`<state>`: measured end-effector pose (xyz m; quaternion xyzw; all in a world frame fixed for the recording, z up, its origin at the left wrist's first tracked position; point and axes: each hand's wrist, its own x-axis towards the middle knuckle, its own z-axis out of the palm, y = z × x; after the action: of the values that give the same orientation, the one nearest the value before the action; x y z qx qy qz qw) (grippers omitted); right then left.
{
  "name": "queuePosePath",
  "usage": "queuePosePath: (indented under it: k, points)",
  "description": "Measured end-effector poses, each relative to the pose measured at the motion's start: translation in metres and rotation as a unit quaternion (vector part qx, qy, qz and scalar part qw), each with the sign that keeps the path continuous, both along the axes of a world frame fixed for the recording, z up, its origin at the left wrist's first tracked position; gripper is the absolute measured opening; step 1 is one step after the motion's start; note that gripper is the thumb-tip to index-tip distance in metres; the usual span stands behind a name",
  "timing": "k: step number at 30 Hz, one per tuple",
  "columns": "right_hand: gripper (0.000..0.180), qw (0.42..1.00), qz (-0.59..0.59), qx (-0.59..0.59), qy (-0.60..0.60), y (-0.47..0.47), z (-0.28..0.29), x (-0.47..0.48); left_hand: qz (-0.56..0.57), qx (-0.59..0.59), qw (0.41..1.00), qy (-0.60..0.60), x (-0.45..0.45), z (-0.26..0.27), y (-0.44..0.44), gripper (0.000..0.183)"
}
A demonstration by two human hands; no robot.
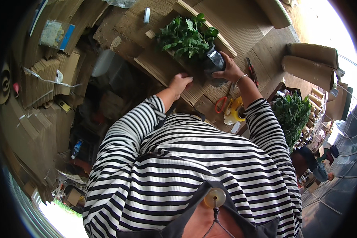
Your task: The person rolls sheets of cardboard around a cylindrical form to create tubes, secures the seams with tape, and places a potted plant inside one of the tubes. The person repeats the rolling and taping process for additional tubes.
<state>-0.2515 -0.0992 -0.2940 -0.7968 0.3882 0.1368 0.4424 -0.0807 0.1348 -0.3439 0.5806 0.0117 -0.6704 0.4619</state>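
A leafy green plant (190,37) lies on its side over cardboard on the wooden workbench, its leaves pointing to the upper left. Dark plastic wraps its base (215,64), and my right hand (230,67) grips that wrapped part from the right. My left hand (181,84) hovers near the front edge of a cardboard sheet (160,64), its thumb and fingers pinched together; whether something thin is between them I cannot tell. Red-handled scissors (221,104) and rolls of yellow tape (237,111) lie below my right wrist. A red and black utility knife (251,71) is to its right.
Flat cardboard stacks (44,80) stand on the left. More leafy plants (294,116) and cardboard tubes (316,98) are at the right, near a bent-over person (312,166). Folded cardboard (311,65) rests at the bench's right end. A small white object (146,15) lies at the bench's far side.
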Motion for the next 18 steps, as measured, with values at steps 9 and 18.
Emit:
queuePosePath:
  k: [9,18]
  points:
    - [0.125,1.000,0.000,0.004,-0.006,-0.003,-0.015,-0.003,0.102,0.006,0.994,0.032,-0.060,-0.063,-0.045,0.028]
    - [0.114,0.995,0.073,-0.070,-0.005,0.041,0.033,-0.012,0.115,-0.042,0.993,0.000,-0.097,-0.078,-0.009,0.031]
